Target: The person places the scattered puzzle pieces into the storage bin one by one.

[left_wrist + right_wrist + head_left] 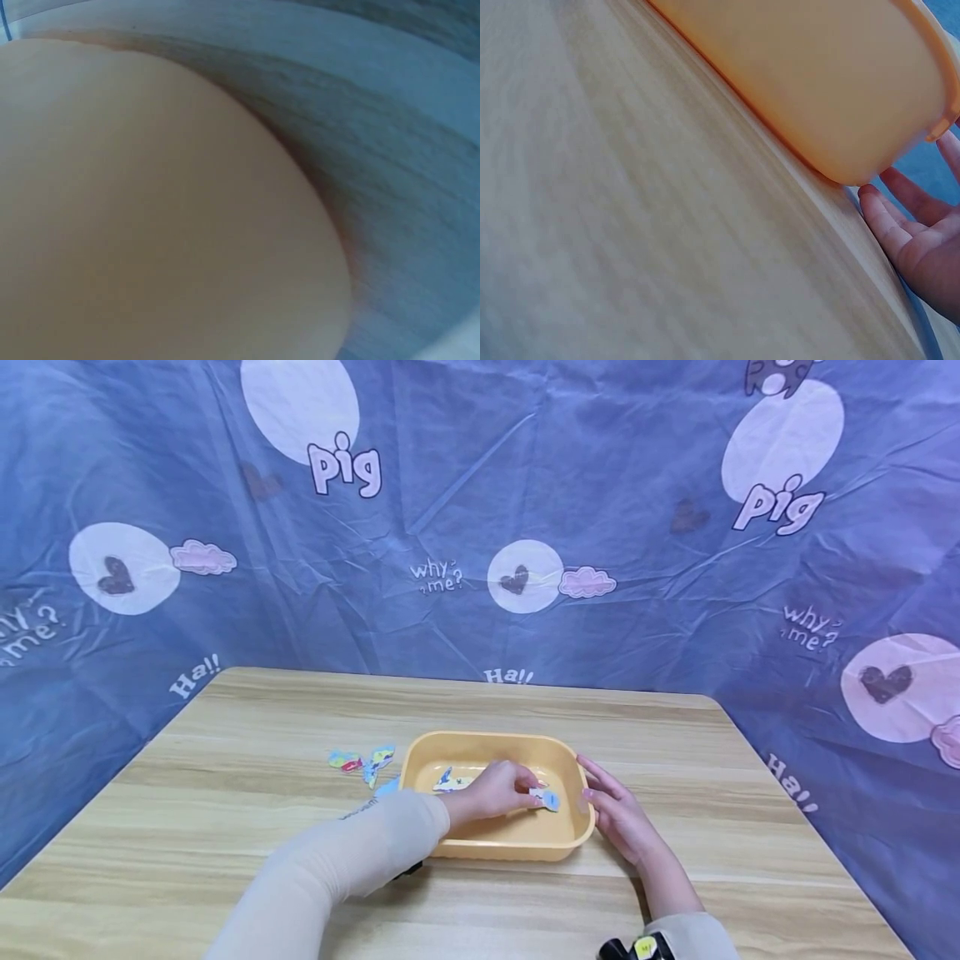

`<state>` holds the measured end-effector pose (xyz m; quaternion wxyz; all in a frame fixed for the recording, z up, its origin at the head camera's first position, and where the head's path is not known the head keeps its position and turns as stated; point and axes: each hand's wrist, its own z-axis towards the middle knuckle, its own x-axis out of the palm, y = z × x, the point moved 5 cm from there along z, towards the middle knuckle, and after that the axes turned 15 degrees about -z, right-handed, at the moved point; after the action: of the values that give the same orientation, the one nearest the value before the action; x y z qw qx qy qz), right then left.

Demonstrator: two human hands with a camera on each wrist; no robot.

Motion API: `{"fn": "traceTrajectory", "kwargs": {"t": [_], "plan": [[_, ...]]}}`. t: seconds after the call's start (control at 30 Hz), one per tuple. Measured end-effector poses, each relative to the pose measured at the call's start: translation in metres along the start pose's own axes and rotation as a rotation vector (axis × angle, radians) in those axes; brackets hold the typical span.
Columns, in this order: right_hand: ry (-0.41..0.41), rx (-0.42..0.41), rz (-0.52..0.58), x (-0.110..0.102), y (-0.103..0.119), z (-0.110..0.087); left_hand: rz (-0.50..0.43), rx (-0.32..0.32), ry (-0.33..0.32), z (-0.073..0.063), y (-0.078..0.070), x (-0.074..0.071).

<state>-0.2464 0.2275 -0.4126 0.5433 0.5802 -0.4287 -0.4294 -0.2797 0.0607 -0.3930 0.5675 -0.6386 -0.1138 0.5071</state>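
A pale orange plastic basin point(510, 853) stands on the table. Inside it my left hand point(498, 789) pinches a light blue puzzle piece point(551, 799) between thumb and fingers, near the basin's right side. Another blue, white and yellow puzzle piece point(450, 782) lies in the basin, partly hidden by that hand. At the right end, my right hand point(622, 818) holds the rim, its thumb over the edge; the right wrist view shows fingers point(885, 217) against the outer wall point(817, 82). In the left wrist view a blurred pale orange surface point(165, 210) covers most of the frame.
Left of the basin, several colourful puzzle pieces point(378, 758) lie on the wood-grain table point(300, 702). One light blue piece point(387, 787) sits close against the basin's left wall. A blue printed cloth point(465, 510) hangs behind and around the table.
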Motion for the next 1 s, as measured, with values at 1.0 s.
{"fn": "traceTrajectory", "kwargs": {"t": [1.0], "plan": [[0.002,-0.012,-0.003,0.001,-0.001,0.0,-0.113,-0.005,-0.125,-0.002,-0.02,-0.055]]}}
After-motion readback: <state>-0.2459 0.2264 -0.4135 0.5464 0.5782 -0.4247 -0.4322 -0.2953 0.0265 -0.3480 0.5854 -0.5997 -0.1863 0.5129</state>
